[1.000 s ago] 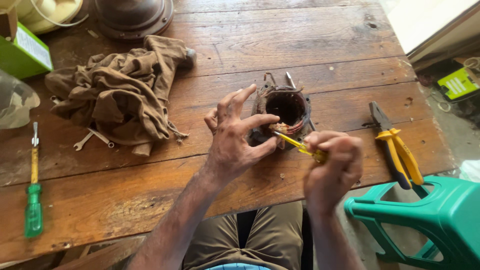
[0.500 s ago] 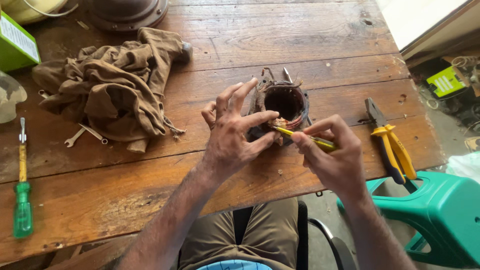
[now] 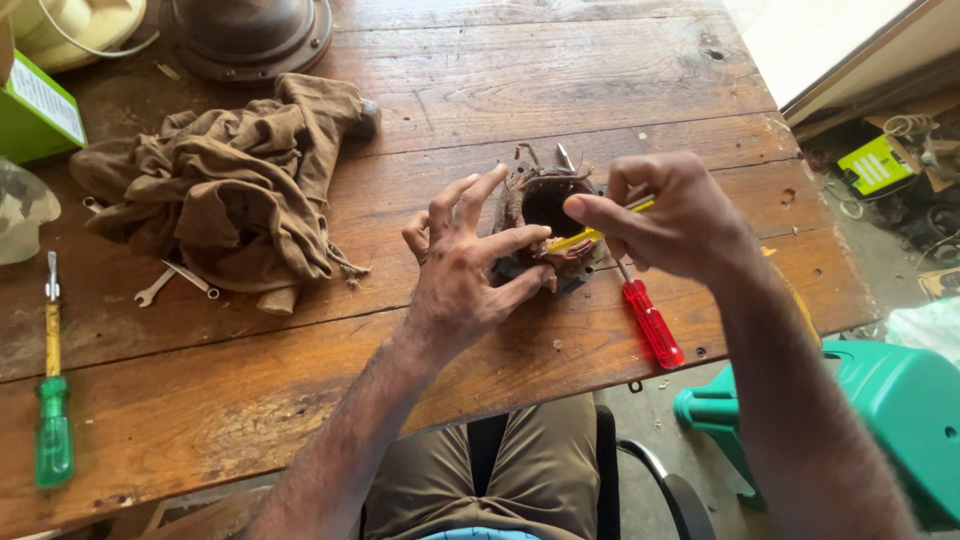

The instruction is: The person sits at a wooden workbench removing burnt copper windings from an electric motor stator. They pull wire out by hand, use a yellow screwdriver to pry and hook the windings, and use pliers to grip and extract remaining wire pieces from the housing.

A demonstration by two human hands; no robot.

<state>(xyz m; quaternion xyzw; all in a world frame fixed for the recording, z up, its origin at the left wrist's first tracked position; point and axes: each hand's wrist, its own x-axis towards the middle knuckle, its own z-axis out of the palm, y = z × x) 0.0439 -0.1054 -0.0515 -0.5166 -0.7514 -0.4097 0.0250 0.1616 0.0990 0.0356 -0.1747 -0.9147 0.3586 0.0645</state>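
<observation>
At the frame's centre, the left hand [image 3: 465, 275] is gripping the rusty motor stator [image 3: 547, 215] sitting on the tabletop [image 3: 300, 400], while the right hand [image 3: 675, 215] is pinching a yellow tool [image 3: 590, 236] against it, a red screwdriver [image 3: 648, 320] lying just below.

Left hand [image 3: 462, 275] sits palm down, fingers spread and curled, thumb pointing right. Right hand [image 3: 672, 215] is just right of it, fingers pinched together, forearm running back to the near right.

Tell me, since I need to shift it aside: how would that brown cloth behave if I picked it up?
The brown cloth lies crumpled in loose folds, so it would likely hang floppy and drape. It looks thin and frayed, probably light. A small wrench lies at its edge and might get dragged along.
</observation>
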